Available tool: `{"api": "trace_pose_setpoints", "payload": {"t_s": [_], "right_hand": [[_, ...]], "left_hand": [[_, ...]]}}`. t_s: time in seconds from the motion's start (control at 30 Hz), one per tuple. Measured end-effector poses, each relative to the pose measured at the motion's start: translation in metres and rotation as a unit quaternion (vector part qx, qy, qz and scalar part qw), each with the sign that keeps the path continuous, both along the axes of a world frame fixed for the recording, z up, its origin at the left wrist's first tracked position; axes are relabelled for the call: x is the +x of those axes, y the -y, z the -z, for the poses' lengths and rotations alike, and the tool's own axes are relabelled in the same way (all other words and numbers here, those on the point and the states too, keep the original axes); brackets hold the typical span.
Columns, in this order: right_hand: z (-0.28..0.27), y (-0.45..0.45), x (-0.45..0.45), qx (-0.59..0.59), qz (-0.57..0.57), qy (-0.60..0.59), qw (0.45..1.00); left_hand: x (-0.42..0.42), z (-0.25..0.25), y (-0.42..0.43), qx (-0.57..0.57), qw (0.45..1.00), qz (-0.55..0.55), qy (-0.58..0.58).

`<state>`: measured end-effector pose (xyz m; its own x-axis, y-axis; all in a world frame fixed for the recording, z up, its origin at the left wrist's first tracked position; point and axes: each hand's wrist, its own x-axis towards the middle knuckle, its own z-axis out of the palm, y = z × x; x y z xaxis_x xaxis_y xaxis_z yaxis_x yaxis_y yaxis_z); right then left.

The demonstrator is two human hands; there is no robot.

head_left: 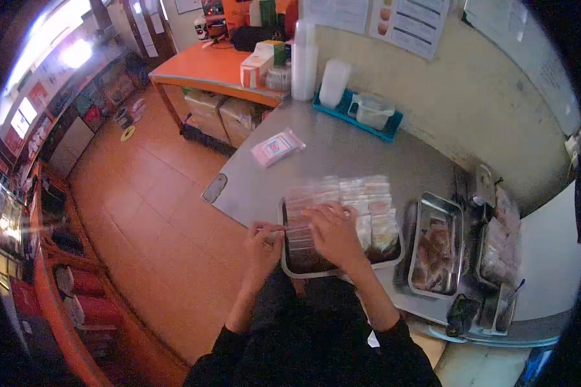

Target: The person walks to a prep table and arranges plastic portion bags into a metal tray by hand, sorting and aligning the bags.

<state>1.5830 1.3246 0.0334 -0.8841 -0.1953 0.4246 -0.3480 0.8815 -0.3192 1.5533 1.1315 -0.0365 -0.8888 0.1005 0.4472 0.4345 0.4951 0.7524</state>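
Note:
A metal tray (pixel 394 259) stands at the near edge of the steel table, filled with rows of small clear-wrapped packets (pixel 365 193). My left hand (pixel 263 248) is at the tray's left rim, its fingers bent and drawn together near the packets; whatever they hold is too small to make out. Over the left part of the tray, my right hand (pixel 332 233) rests on the packets with its fingers curled down, and the fingertips are partly hidden. Long thin strips or packets (pixel 298 235) lie between the two hands.
Right of the tray are a metal pan (pixel 458 251) with brownish pieces and another with wrapped packets (pixel 500 251). A pink-and-white pack (pixel 277 148) lies behind on the table (pixel 239 187). Along the wall sits a teal tray (pixel 388 133) with containers. An orange table (pixel 200 64) adjoins.

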Motion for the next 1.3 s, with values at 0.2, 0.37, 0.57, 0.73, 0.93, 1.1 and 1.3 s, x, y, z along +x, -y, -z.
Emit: {"api": "trace_pose_setpoints", "payload": {"t_s": [0.2, 0.37, 0.57, 0.73, 0.93, 1.1, 1.3], "right_hand": [[0.002, 0.006, -0.019, 0.066, 0.034, 0.042, 0.996], [0.002, 0.002, -0.023, 0.046, 0.013, 0.029, 0.998], [0.002, 0.001, -0.026, 0.062, -0.002, 0.043, 0.997], [0.0, -0.001, -0.035, 0.104, -0.014, 0.097, 0.99], [0.015, -0.004, -0.042, 0.079, -0.057, 0.048, 0.994], [0.014, -0.005, -0.047, 0.067, -0.048, 0.034, 0.996], [0.006, -0.003, -0.034, 0.0, -0.032, -0.052, 0.998]], "left_hand": [[-0.007, -0.018, -0.007, 0.042, 0.997, 0.02, 0.057], [-0.015, -0.011, 0.001, -0.001, 0.998, 0.044, 0.034], [-0.018, 0.002, 0.003, 0.032, 0.998, 0.054, 0.013], [-0.018, -0.003, 0.002, 0.031, 0.995, 0.052, 0.079], [-0.022, 0.009, 0.001, 0.078, 0.994, 0.064, 0.038], [-0.026, 0.005, 0.003, 0.116, 0.988, 0.066, 0.079], [-0.034, 0.014, 0.005, 0.091, 0.991, 0.094, 0.015]]}}
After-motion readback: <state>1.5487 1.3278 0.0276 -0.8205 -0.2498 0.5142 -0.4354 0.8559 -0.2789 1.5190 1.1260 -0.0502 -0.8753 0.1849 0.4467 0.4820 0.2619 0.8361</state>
